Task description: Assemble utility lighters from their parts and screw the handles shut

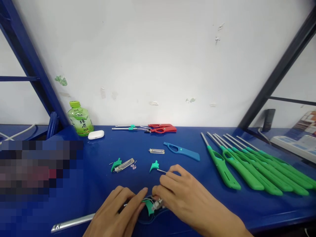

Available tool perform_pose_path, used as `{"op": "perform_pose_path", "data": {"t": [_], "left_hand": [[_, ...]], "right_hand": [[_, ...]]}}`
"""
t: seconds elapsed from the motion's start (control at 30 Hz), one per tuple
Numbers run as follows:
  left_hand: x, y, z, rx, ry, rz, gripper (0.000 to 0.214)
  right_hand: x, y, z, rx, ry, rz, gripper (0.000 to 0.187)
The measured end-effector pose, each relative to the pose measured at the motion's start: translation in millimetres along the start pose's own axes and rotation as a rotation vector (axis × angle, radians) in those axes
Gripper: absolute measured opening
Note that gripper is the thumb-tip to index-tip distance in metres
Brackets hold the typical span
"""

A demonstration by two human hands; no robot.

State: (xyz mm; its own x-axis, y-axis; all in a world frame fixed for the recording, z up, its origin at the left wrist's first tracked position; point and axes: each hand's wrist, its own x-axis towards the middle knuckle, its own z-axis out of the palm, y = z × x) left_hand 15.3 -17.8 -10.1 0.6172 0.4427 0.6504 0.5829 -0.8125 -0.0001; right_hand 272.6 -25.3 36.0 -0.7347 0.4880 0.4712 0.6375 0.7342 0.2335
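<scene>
My left hand (118, 207) and my right hand (182, 194) meet at the table's front edge, fingers pinched on a partly built lighter (151, 205). It shows a green trigger piece, a small metal part and a dark blue shell under my fingers. Its long metal tube (71, 223) runs out to the left along the table. Just beyond my right fingers lies a loose green trigger (154, 166) with a thin pin.
On the blue table (98, 184): several finished green lighters (247, 168) at right, a blue handle shell (182, 151), a small metal cartridge (157, 151), a green trigger with metal part (122, 164), red lighter pieces (160, 128), a green tea bottle (80, 119), a white earbud case (96, 134).
</scene>
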Motion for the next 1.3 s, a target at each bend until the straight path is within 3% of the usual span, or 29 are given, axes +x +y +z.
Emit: {"op": "perform_pose_path", "data": {"t": [0.13,0.23,0.33,0.4,0.5,0.53,0.67,0.87,1.3], "left_hand": [[9.4,5.7,4.0,0.107,-0.038,0.031,0.032],[17.6,11.4,6.0,0.015,-0.108,-0.041,0.034],[21.9,13.3,8.0,-0.07,-0.091,-0.105,0.03],[22.2,12.2,9.4,-0.088,-0.068,-0.114,0.026],[20.5,9.5,10.4,-0.102,-0.081,-0.11,0.024],[19.8,8.9,10.3,-0.101,-0.09,-0.105,0.025],[18.6,9.6,9.0,-0.106,-0.089,-0.11,0.026],[19.6,11.7,6.2,-0.152,-0.093,-0.138,0.024],[17.4,12.7,6.8,-0.124,-0.118,-0.095,0.027]], "right_hand": [[-5.4,-0.5,-2.6,0.142,-0.071,0.108,0.018],[-8.3,0.0,-6.7,0.253,-0.108,0.204,0.015],[-14.7,-1.3,-10.1,0.41,-0.098,0.327,0.012],[-20.9,-3.6,-12.1,0.446,-0.053,0.414,0.02],[-27.9,-6.3,-16.2,0.446,-0.055,0.523,0.046],[-28.7,-6.4,-18.0,0.464,-0.075,0.542,0.043],[-24.8,-3.8,-22.6,0.564,-0.125,0.54,0.012],[-20.4,-4.1,-18.2,0.573,-0.169,0.496,0.018],[-23.0,-7.8,-15.0,0.563,-0.079,0.488,0.018]]}}
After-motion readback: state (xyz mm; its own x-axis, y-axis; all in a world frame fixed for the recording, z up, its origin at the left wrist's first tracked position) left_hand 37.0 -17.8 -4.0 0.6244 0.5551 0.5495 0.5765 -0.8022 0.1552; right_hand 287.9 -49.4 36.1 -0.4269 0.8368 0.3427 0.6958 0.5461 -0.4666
